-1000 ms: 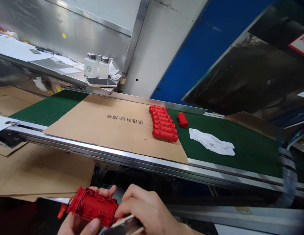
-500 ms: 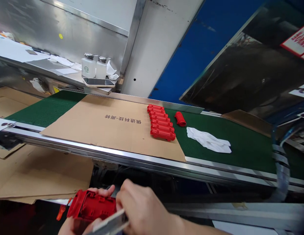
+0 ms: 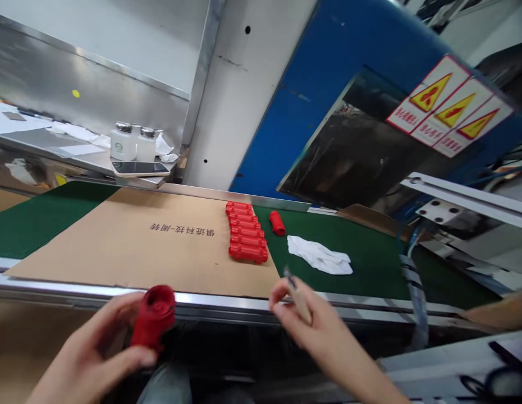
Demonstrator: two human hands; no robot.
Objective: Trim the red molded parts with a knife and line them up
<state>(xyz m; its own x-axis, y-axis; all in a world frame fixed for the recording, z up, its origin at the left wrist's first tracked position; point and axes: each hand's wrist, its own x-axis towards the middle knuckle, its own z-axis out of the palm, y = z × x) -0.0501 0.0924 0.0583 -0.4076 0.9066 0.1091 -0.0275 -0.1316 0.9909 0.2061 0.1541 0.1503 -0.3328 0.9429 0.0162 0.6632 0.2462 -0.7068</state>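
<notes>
My left hand [image 3: 96, 348] grips a red plastic housing [image 3: 154, 317], seen end-on, in front of the conveyor's steel rail. My right hand [image 3: 311, 325] is raised beside it and pinches a thin tool with a wooden handle and a dark tip [image 3: 298, 297]. On the cardboard sheet [image 3: 130, 247] lies a row of several red housings [image 3: 247, 239] side by side. One more red piece [image 3: 277, 223] sits apart on the green belt [image 3: 379, 264], next to a white cloth [image 3: 320, 255].
A steel shelf at back left holds two white dispenser bottles [image 3: 132, 144], a phone [image 3: 138, 168] and papers. A blue machine cover with yellow warning labels [image 3: 448, 109] stands at the right. The steel rail [image 3: 210, 303] runs along the belt's near edge.
Both hands have risen and moved apart. The red housing has turned end-on in my left hand, and my right hand has lifted the tool away from it. The view has tilted up and right.
</notes>
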